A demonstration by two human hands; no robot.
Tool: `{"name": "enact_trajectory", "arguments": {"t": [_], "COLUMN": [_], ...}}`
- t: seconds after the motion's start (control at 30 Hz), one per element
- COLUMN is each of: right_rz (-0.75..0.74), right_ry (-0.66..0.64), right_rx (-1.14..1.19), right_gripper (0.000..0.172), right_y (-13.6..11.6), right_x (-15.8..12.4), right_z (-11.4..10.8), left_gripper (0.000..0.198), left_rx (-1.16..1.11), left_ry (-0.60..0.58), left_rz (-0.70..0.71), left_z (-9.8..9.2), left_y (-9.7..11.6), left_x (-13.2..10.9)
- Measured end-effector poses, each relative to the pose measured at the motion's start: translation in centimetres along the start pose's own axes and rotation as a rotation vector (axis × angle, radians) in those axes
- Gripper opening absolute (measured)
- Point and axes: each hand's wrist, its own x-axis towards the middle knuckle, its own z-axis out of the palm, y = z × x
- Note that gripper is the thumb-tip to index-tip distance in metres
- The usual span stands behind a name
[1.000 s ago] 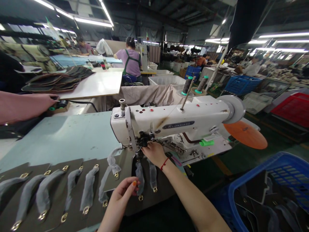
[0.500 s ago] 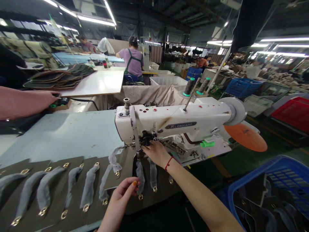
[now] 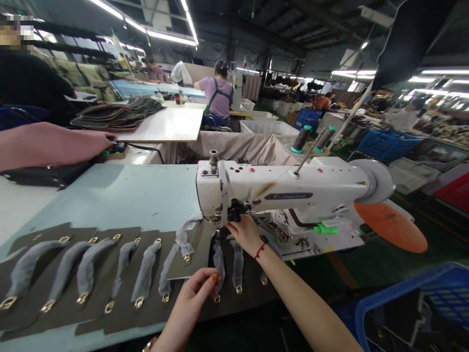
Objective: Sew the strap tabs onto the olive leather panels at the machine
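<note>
head view: the left hand (image 3: pixel 196 299) has its fingers (image 3: pixel 211 280) drawn narrow, pinching the lower end of a grey strap (image 3: pixel 219 258) just above its brass ring (image 3: pixel 217 298). the strap lies on a dark panel (image 3: pixel 252 288) that runs from those fingers up under the head of the white sewing machine (image 3: pixel 286 193). the right hand (image 3: pixel 246 234), with a red cord (image 3: pixel 259 251) at the wrist, rests on the panel's far end. its fingertips are tucked in by the needle, under the machine head, so i cannot tell whether they lie flat or grip anything. a second strap (image 3: pixel 238 264) lies between the two hands, just right of the pinched one.

left of the left fingers, a row of panels (image 3: pixel 91 278) stretches across the pale bench (image 3: pixel 120 195), each with its strap and ring, overlapping edge to edge. as i read it, these are stitched already and the panel at the needle is the one in work. right of the right fingers and lower, a blue basket (image 3: pixel 432 298) holds more dark pieces. those look to be what is left, though little of it shows.

well beyond the left fingers, at the far bench edge, another person's hand (image 3: pixel 86 144) rests by a small green-and-black thing i cannot make out. two thread cones (image 3: pixel 301 139) stand behind the machine.
</note>
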Motion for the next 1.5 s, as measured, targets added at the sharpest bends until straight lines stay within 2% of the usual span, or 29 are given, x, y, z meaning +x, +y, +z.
{"name": "enact_trajectory", "arguments": {"t": [0.07,0.27,0.5,0.83,1.03,1.3,1.5], "right_rz": [0.021,0.041,0.036,0.074,0.057,0.121,0.017], "right_ry": [-0.002,-0.001,-0.001,0.051,0.057,0.033,-0.023], "right_rx": [-0.005,-0.049,-0.081,-0.075,-0.058,-0.118,-0.095], "right_gripper": [0.022,0.014,0.018,0.018,0.012,0.016,0.015], "right_y": [0.1,-0.2,-0.4,0.4,0.8,0.1,-0.1], "right_x": [0.0,0.6,0.5,0.4,0.4,0.4,-0.2], "right_z": [0.3,0.7,1.0,2.8,2.3,3.0,1.5], "left_gripper": [0.035,0.034,0.03,0.031,0.03,0.032,0.033], "left_rx": [-0.011,-0.081,-0.104,-0.119,-0.119,-0.141,-0.144], "left_ry": [-0.004,-0.006,-0.024,-0.019,-0.029,-0.049,-0.013], "left_rz": [0.013,0.004,-0.01,-0.014,-0.005,-0.016,-0.034], "left_z": [0.2,0.3,0.8,0.8,0.8,0.7,0.3], "left_y": [0.1,-0.5,-0.7,-1.5,-2.1,-2.6,-2.4], "left_x": [-0.1,-0.1,-0.5,-0.7,-0.4,-0.1,-0.2]}}
